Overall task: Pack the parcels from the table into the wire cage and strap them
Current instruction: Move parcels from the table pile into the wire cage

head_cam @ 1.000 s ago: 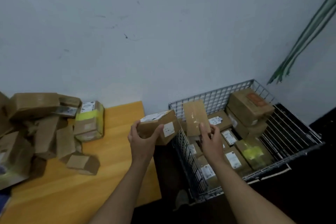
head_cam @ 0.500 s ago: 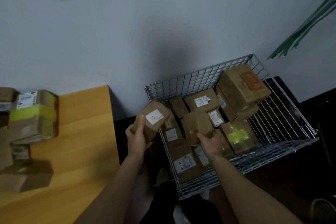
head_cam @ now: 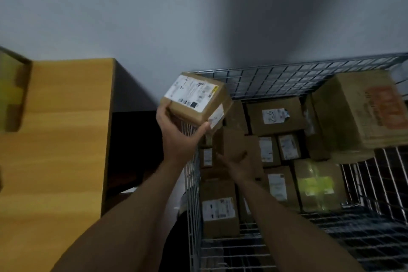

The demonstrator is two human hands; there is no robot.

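Observation:
My left hand [head_cam: 180,133] grips a brown parcel with a large white label [head_cam: 196,97] from below and holds it tilted over the left wall of the wire cage [head_cam: 287,70]. Inside the cage, my right hand [head_cam: 237,166] holds the near edge of a plain brown parcel [head_cam: 239,141], which sits low among the packed parcels. Several labelled parcels fill the cage floor, among them one marked "26" [head_cam: 276,117] and one with yellow-green tape [head_cam: 318,183]. The wooden table [head_cam: 61,139] is on the left.
A big box with orange print [head_cam: 364,112] lies on top at the cage's right. A blurred parcel with yellow tape [head_cam: 11,90] sits at the table's far left edge. A dark gap separates table and cage. The grey wall stands behind both.
The view has swung right and down towards the cage. My left hand has carried its labelled parcel up over the cage's left wall. My right hand has lowered its plain parcel deeper among the others.

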